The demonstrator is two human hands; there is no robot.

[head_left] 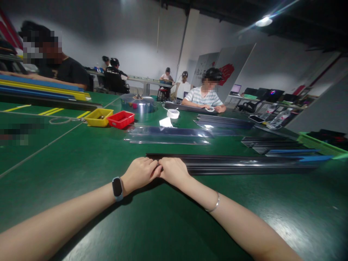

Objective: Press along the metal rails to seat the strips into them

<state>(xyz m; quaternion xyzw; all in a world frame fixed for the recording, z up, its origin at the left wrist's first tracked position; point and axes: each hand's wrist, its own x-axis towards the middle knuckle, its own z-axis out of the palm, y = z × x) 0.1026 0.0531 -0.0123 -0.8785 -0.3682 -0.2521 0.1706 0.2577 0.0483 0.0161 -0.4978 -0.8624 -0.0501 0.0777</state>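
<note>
Long black profile strips (239, 165) lie left to right on the green table (95, 159). At their left end my left hand (140, 173) and my right hand (172, 168) meet, fingers bent and pressed together. The right hand rests over the end of the strips. Whatever is pinched between the fingers is too small and hidden to name. A smart band sits on my left wrist, a thin bracelet on my right. Behind the hands lie clear plastic strips (171, 135).
A yellow bin (99, 119), a red bin (121, 119), a film roll (138, 105) and a white tape roll (173, 114) stand beyond. More profiles (225, 121) and a green basket (320, 146) are at the right. Several people sit around; one works across the table.
</note>
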